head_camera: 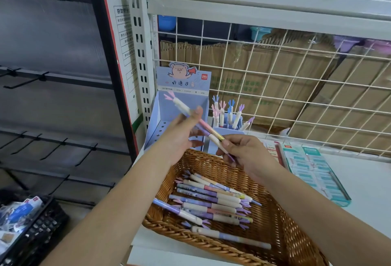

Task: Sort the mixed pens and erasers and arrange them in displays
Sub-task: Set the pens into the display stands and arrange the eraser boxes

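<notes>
Currently I am in the sorting step, about midway by my judgement. A small bundle of pens lies slantwise between my hands above the wicker basket, which sits at the front edge of the shelf. My left grip pinches the bundle's upper part, thumb on top. My right grip is curled round its lower end. Many loose pens wait in the basket.

The next move, I judge, calls for squaring the ends and standing the bundle caps up in the lilac cardboard display box at the shelf's back left corner, whose perforated insert looks bare. A second holder just beside it already carries pens upright.

The pens are slim and smooth, pastel-banded, with cream caps ending in forked fronds. The basket is stiff woven cane. A flat teal tray of erasers lies toward the shelf's right.
</notes>
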